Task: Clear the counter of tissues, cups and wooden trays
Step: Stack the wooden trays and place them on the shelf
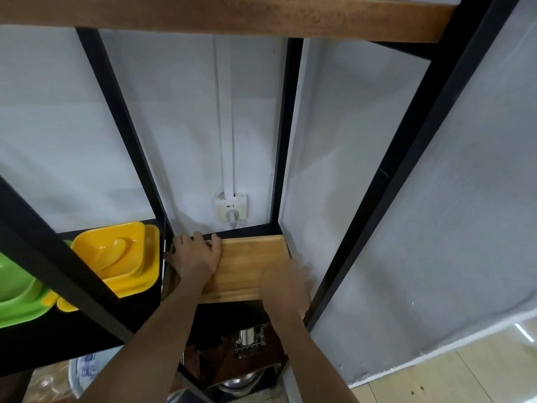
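Observation:
A light wooden tray (pixel 247 266) lies flat on the black shelf (pixel 223 315) of a black metal rack, in the narrow right-hand bay against the white wall. My left hand (pixel 194 257) rests on the tray's far left corner, fingers curled over its back rim. On the near right corner sits my right hand (pixel 286 286), blurred, fingers spread over the edge. No tissues or cups are in view.
Yellow plastic dishes (pixel 122 260) and green ones (pixel 20 292) sit in the left bay. Black uprights (pixel 280 135) frame the tray's bay. A wall socket (pixel 231 210) is just behind. A wooden shelf (pixel 232 16) is overhead. Metal pots (pixel 250 338) stand on lower shelves.

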